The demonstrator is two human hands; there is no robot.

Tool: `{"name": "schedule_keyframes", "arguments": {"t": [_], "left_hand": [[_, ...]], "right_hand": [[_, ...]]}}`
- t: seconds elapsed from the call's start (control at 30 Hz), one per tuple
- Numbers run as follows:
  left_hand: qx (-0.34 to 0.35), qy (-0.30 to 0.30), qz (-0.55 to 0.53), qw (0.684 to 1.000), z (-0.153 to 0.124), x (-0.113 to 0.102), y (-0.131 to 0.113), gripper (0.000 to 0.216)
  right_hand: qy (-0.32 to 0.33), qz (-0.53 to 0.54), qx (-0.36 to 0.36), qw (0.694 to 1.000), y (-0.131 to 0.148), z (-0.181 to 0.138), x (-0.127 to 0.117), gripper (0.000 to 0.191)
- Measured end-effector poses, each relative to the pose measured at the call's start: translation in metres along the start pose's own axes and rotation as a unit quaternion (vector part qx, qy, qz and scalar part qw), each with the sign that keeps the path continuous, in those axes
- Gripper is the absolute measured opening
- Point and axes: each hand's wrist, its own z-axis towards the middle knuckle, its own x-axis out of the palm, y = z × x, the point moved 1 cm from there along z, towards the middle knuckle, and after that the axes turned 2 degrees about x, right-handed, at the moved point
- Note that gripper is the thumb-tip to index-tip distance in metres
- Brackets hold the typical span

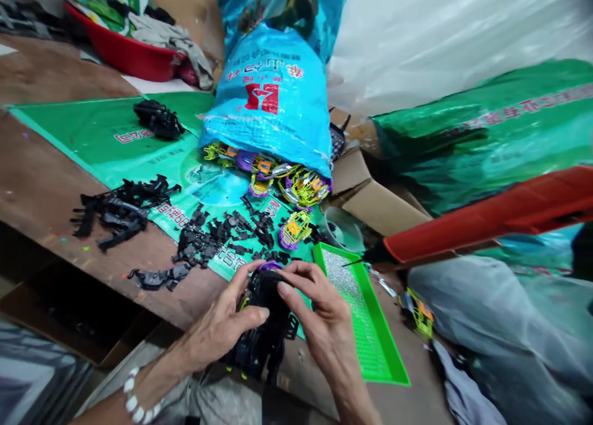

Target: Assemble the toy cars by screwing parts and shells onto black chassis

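Note:
My left hand (pixel 222 323) and my right hand (pixel 317 311) both grip a black plastic toy chassis (pixel 264 332) with a purple part at its top, held low over the table's near edge. The fingers of both hands are closed round it. Loose black plastic parts (pixel 217 236) lie scattered on the green printed sheet (pixel 92 134) just beyond my hands. A yellow and purple toy car shell (pixel 295 228) sits past my fingertips.
A blue sack (pixel 269 97) spills several yellow and purple car shells (pixel 282 178). A green tray of small screws (pixel 365 326) lies right of my hands. A red powered screwdriver (pixel 486 218) hangs at right. More black parts (pixel 120 209) and a red basin (pixel 125 51) lie left.

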Motion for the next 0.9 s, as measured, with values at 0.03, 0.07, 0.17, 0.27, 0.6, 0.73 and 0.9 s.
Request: {"name": "schedule_keyframes", "arguments": {"t": [0.03,0.07,0.17,0.27,0.6,0.73,0.9], "left_hand": [[0.007,0.005,0.004,1.000,0.000,0.002,0.001,0.063],[0.010,0.008,0.008,1.000,-0.001,0.003,0.002,0.062],[-0.020,0.018,-0.002,1.000,-0.004,0.006,0.005,0.063],[-0.052,0.027,-0.014,0.998,-0.007,0.007,0.007,0.064],[-0.059,0.035,0.043,0.997,-0.011,0.009,0.001,0.065],[-0.065,0.027,0.068,0.995,-0.015,0.011,0.003,0.067],[-0.064,0.030,0.059,0.996,-0.019,0.014,0.009,0.067]], "right_hand": [[-0.002,-0.035,-0.027,0.999,-0.001,-0.002,0.001,0.017],[-0.010,-0.057,-0.047,0.997,-0.003,-0.002,0.001,0.019],[-0.012,-0.074,-0.059,0.995,-0.012,-0.003,0.000,0.022],[-0.015,-0.062,-0.024,0.998,-0.017,-0.005,-0.006,0.026],[0.012,0.066,0.081,0.994,-0.004,-0.004,-0.019,0.007],[-0.042,0.040,0.089,0.994,-0.010,-0.008,-0.016,0.010],[-0.054,0.136,0.149,0.978,-0.022,-0.018,-0.009,0.023]]}}
